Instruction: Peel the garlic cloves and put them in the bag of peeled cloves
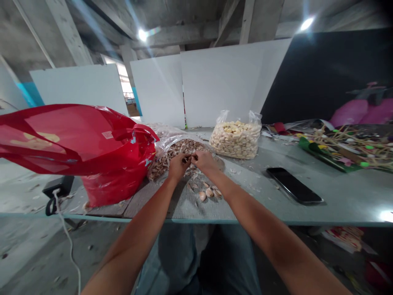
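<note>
My left hand (179, 164) and my right hand (205, 161) meet above the table, fingertips pinched close together. Whatever sits between the fingers is too small and hidden to make out. Just behind them, a clear plastic bag lies open with a heap of brownish garlic skins (187, 146). Several unpeeled garlic cloves (209, 192) rest on the table below my right wrist, with loose bits of skin around them. Beyond my right hand stands a clear bag of pale peeled garlic cloves (236, 140).
A large red plastic bag (113, 164) fills the left side, near a black adapter (58, 186) with a white cable. A black phone (294, 185) lies on the right of the table (245, 209). Sticks and colourful craft pieces (346, 147) are heaped at far right.
</note>
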A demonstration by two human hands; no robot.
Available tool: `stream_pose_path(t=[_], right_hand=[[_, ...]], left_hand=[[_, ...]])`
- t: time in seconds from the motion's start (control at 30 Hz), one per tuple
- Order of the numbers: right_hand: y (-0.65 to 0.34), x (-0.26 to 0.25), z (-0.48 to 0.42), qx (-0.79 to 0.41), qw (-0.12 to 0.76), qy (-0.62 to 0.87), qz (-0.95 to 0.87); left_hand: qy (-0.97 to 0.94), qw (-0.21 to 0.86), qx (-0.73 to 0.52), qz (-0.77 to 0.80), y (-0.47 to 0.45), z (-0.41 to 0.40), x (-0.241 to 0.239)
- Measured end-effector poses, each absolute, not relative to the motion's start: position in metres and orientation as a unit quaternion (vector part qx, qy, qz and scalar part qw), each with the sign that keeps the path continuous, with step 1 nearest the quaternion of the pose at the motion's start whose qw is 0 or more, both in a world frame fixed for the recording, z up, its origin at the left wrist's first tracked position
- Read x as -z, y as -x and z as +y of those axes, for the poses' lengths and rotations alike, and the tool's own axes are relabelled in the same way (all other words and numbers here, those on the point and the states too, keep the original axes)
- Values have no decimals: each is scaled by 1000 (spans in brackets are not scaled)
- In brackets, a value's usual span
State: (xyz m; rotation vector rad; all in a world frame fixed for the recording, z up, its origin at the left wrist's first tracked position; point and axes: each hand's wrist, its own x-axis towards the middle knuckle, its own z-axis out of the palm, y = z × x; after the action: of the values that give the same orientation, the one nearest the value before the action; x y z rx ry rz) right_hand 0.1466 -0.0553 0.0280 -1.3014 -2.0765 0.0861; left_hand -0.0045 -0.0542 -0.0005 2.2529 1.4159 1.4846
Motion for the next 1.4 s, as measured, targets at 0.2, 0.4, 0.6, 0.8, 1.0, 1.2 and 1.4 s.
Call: stream_pose_path(t=[0.2,0.4,0.6,0.8,1.0,1.2,1.4], right_hand=[[-141,-22,-53,-13,342,516,-785],[-141,-23,-53,-32,342,530,-775],[-138,-24,-49,-30,341,557,-757],[-149,-16,-31,-116,432,527,-723],[-153,-8,-25,-107,442,526,-719],[-158,-11,-30,-46,388,562,-729],[-169,-15,-33,-52,419,538,-729]], left_hand=[[-731,72,-504,454,5,-48,6],[-731,70,-502,457,4,-49,4],[-730,56,-501,461,4,-47,4],[-650,187,-595,434,-1,-44,4],[-517,353,-685,373,-4,-40,3],[-469,410,-710,329,-6,-41,7],[-499,451,-663,329,-8,-42,10]])
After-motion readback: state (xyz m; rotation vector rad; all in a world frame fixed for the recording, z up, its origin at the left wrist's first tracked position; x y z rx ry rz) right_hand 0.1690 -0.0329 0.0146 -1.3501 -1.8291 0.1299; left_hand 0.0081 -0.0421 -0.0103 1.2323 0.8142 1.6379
